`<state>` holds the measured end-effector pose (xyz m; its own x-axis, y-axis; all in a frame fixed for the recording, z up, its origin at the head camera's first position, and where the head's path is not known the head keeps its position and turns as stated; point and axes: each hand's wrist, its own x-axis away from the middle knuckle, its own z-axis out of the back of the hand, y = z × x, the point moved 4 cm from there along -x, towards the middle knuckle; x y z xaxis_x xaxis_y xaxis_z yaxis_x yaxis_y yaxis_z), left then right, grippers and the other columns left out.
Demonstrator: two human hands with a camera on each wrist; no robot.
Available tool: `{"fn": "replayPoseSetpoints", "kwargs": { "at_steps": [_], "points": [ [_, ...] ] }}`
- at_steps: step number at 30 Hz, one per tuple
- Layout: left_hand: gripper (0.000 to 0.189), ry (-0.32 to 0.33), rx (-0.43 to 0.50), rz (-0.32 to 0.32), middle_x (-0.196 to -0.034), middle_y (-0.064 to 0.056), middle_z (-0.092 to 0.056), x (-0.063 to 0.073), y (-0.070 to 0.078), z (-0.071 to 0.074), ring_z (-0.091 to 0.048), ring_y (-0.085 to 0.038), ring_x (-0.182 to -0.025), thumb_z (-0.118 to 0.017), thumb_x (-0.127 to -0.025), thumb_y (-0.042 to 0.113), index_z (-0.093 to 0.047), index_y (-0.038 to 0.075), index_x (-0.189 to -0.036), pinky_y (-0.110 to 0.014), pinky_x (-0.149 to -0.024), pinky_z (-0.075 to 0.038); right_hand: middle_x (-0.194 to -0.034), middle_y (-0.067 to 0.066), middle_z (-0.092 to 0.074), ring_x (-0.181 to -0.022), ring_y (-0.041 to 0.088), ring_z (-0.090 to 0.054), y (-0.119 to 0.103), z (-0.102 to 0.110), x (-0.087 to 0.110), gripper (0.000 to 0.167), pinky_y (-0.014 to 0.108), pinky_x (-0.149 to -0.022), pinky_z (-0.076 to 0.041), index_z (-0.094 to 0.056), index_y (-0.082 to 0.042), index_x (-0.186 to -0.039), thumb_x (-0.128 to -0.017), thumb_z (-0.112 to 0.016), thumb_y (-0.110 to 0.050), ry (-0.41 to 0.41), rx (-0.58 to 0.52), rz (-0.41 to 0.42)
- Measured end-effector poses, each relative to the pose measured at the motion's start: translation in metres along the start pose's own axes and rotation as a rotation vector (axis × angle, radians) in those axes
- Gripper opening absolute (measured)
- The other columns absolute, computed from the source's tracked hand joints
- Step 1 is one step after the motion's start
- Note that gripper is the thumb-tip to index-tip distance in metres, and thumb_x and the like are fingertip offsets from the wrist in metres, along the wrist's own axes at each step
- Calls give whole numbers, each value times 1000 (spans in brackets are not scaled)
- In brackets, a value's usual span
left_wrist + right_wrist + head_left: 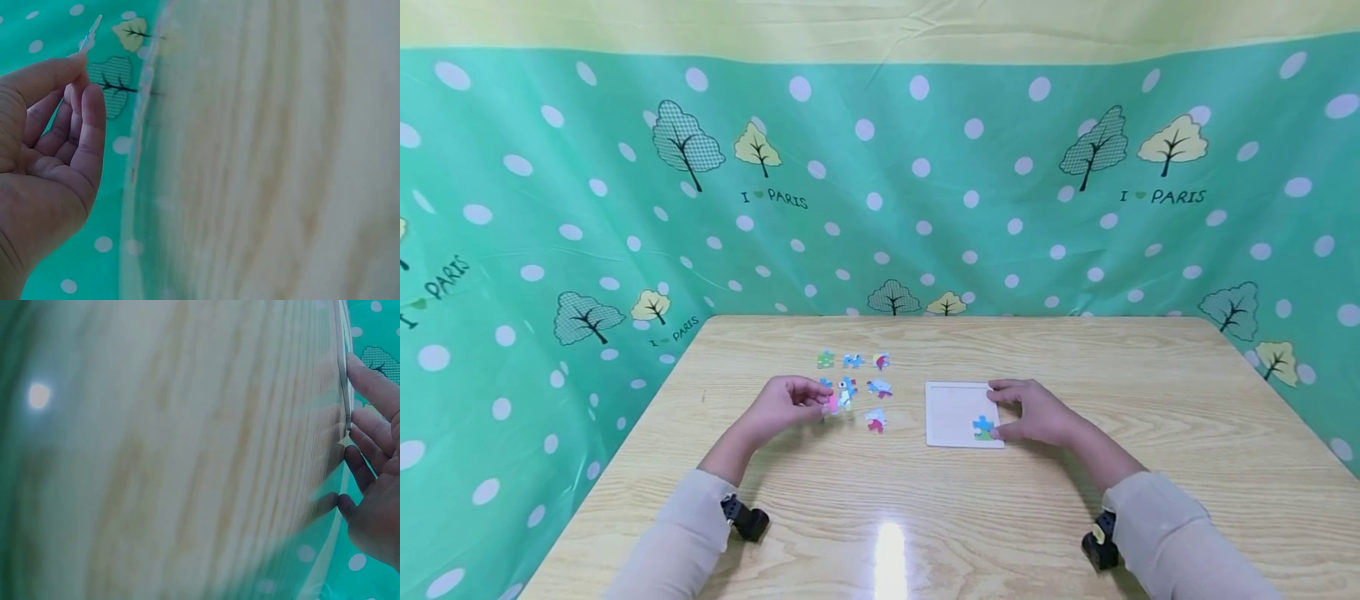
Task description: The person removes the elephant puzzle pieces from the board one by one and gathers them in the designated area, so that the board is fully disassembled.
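Between its thumb and fingertips, my left hand (792, 402) pinches a pink jigsaw piece (831, 405). In the left wrist view the piece (93, 31) appears nearly edge-on above the thumb. Close to these fingers is a blue-and-white piece (847, 390) with a bird-like picture; whether it touches the held one I cannot tell. My right hand (1034, 412) holds the right side of a white puzzle tray (951, 443), thumb low and fingers near the upper corner. A blue-and-green piece (983, 428) lies in the tray's lower right corner, beside the thumb.
Several loose pieces lie left of the tray, among them a green one (825, 359), a blue one (853, 361), a red-and-yellow one (881, 361) and a white-and-pink one (876, 419). A dotted green curtain (880, 208) hangs behind the wooden table (850, 500).
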<state>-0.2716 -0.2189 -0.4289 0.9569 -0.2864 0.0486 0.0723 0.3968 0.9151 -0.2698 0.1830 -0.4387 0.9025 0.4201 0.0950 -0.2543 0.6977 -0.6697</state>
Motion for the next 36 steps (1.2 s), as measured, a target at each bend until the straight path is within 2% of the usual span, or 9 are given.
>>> {"fn": "replayPoseSetpoints", "kwargs": {
  "at_steps": [4, 8, 14, 20, 27, 36],
  "points": [
    [25, -19, -33, 5, -98, -9, -71, 0, -4, 1, -64, -20, -90, -76, -89, -2, -73, -5, -113, -24, -76, -56, -156, 24, -45, -147, 52, -30, 0, -1, 0, 66, 64, -118, -27, -59, 8, -139, -85, -87, -18, 2, -2, -4],
    [23, -44, -100, 19, -95, -6, -72, -2, -7, -1, -63, -19, -87, -74, -88, -4, -76, 0, -111, -25, -72, -55, -156, 24, -45, -147, 52, -29, 2, -1, 0, 66, 64, -118, -26, -59, 8, -139, -85, -87, -17, 4, -5, -4],
    [21, -79, -195, 25, -91, -2, -74, -5, -8, -8, -65, -17, -80, -79, -86, -3, -78, 2, -106, -26, -66, -56, -155, 25, -45, -146, 52, -29, 1, 0, 0, 66, 64, -118, -26, -59, 9, -139, -85, -87, -17, 5, -8, 0],
    [19, -76, -262, 8, -89, 0, -72, -10, -7, -12, -64, -15, -79, -80, -86, -2, -78, 3, -104, -27, -68, -56, -155, 25, -45, -146, 52, -30, 0, -1, 0, 66, 64, -118, -26, -59, 9, -139, -85, -87, -17, 5, -2, 7],
    [17, -90, -369, -58, -88, 2, -73, -13, -2, -16, -63, -11, -78, -79, -85, -4, -79, 4, -100, -25, -71, -56, -155, 25, -45, -147, 52, -30, 1, -1, 1, 66, 64, -118, -27, -58, 9, -139, -86, -86, -17, 2, -6, 18],
    [17, -70, -397, -30, -90, 2, -72, -16, -1, -18, -62, -11, -80, -79, -86, -3, -79, 4, -102, -24, -71, -54, -156, 25, -44, -146, 52, -30, 1, 0, 1, 67, 64, -117, -27, -57, 9, -140, -87, -86, -18, -3, 2, 33]
  ]
}}
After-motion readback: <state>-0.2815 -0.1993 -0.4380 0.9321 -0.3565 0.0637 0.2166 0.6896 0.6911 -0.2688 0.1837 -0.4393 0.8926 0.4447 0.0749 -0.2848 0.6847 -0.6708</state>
